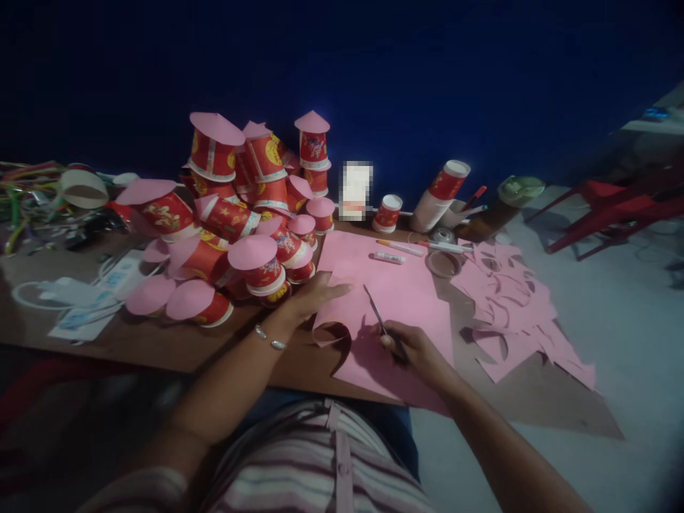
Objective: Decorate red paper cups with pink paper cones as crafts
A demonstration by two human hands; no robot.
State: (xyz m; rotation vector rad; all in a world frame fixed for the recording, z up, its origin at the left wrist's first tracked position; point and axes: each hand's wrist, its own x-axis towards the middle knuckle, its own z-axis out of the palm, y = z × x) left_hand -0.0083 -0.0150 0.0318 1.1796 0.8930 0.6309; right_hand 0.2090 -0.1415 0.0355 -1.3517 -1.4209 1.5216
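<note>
My right hand (411, 349) is closed round a pair of scissors (375, 311), whose blades point up and left over pink paper. My left hand (320, 293) grips the left side of a pink paper sheet (342, 306), thumb on top and the other fingers partly hidden. Just below that hand the sheet's edge curls up around a rounded cut. More pink paper (414, 281) lies flat beneath. Left of my left hand stand several red paper cups with pink cone tops (254, 260), stacked and tipped over one another.
Pink offcuts (513, 306) cover the table's right side. A tape roll (443, 263), a glue stick (389, 258), pens (400, 248), and a red cup (387, 214) lie or stand behind the paper. A power strip (99, 292) with cables is at left; a red stool (603, 214) stands at right.
</note>
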